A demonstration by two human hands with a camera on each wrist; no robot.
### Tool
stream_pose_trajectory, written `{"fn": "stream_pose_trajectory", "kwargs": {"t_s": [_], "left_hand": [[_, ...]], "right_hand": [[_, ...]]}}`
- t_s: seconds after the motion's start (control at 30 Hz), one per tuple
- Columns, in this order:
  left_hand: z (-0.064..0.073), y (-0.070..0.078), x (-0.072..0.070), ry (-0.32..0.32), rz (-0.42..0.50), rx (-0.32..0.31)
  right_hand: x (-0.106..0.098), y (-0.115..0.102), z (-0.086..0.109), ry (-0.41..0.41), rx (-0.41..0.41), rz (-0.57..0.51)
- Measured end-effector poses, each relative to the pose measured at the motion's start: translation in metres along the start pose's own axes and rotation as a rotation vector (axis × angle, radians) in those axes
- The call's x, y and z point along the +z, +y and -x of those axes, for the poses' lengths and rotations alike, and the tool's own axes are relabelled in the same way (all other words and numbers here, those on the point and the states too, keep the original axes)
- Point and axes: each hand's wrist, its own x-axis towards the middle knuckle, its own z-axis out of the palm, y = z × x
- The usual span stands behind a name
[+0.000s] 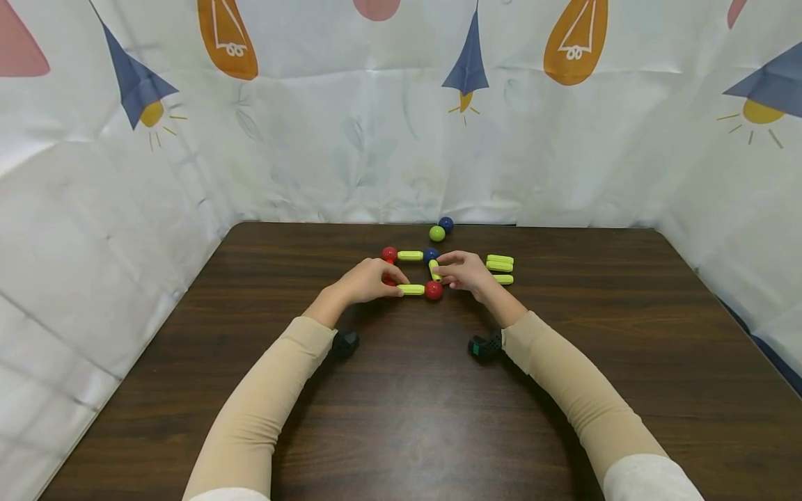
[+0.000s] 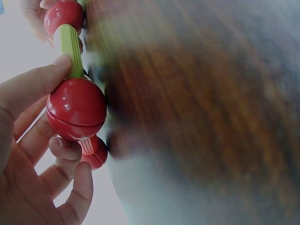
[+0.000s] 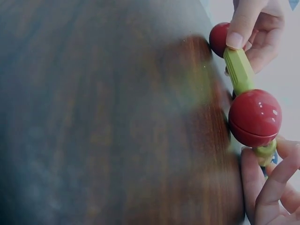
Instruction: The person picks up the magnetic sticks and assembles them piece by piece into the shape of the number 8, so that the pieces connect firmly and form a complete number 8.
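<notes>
A four-sided frame of balls and rods lies on the table. Its corners are a red ball (image 1: pixel 390 255) at far left, a blue ball (image 1: pixel 431 255) at far right and two red balls nearer me. My left hand (image 1: pixel 371 280) grips the near yellow-green rod (image 2: pixel 70 47) beside the near-left red ball (image 2: pixel 77 108), thumb on the rod. With my right hand (image 1: pixel 465 271) I pinch the right side's yellow-green rod (image 1: pixel 435 270), between the blue ball and the near-right red ball (image 3: pixel 255 117). An orange-red rod (image 2: pixel 89 145) forms the left side; a yellow-green rod (image 1: pixel 410 256) spans the far side.
Several loose yellow-green rods (image 1: pixel 500 266) lie just right of my right hand. A green ball (image 1: pixel 437 234) and another blue ball (image 1: pixel 446 224) sit near the far edge of the dark wooden table (image 1: pixel 401 417). A patterned white curtain (image 1: pixel 376 153) hangs behind it.
</notes>
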Motion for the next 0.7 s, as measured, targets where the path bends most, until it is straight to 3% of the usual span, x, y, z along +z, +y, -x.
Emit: {"fn": "stream_pose_trajectory", "kwargs": {"t_s": [0.7], "left_hand": [[-0.002, 0.001, 0.0004, -0.005, -0.005, -0.007]], "right_hand": [[0.0071, -0.003, -0.0062, 0.017, -0.004, 0.126]]}}
